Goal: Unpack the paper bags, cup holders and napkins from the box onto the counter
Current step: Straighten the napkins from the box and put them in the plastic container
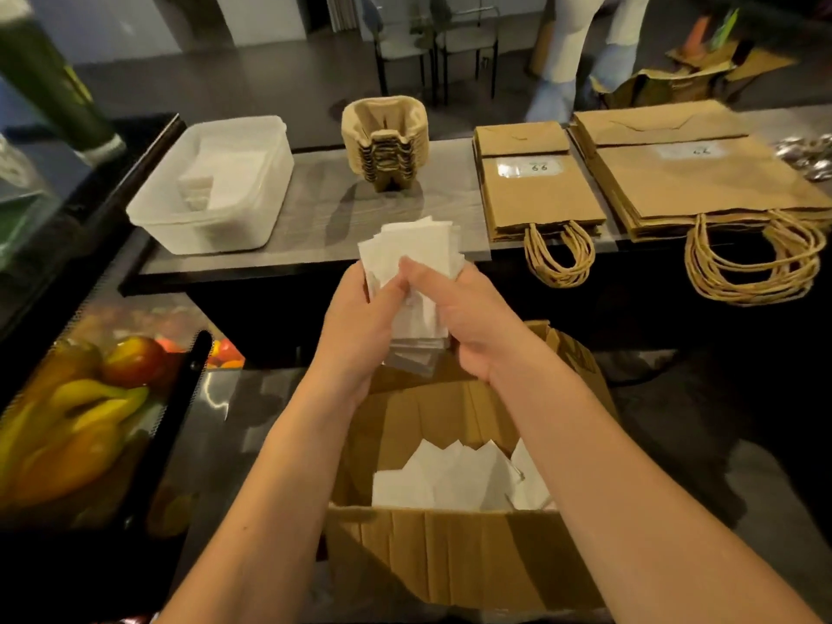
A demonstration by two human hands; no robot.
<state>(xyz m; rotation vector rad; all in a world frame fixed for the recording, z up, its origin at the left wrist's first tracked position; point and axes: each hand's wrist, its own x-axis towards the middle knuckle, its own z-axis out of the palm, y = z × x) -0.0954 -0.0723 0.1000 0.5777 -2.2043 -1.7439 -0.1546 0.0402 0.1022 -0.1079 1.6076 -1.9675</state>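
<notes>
Late in the job, judging by the counter [315, 191]. Already laid out there: two flat stacks of paper bags, smaller stack [535, 182] just right of the cup holders [385, 141], larger stack [702, 168] further right again, handles hanging over the near edge. Cup holders nested in one upright pile toward the far edge. Left of the cup holders, a clear plastic tub [211, 182] with some white napkins already inside.

Held up between cup holders and box: a thick wad of napkins [414, 263], uneven at the edges. Left hand [360, 326] curled round its left side, right hand [454, 317] gripping the right side with thumb across the front; both closed on the same bundle, directly above the box [450, 551].

Still in the box: more loose white napkins [459, 479] at the bottom; no bags or holders visible there, though the near wall hides part of the floor.

Left to do, probably: set this wad in the tub, then lift out the remainder
</notes>
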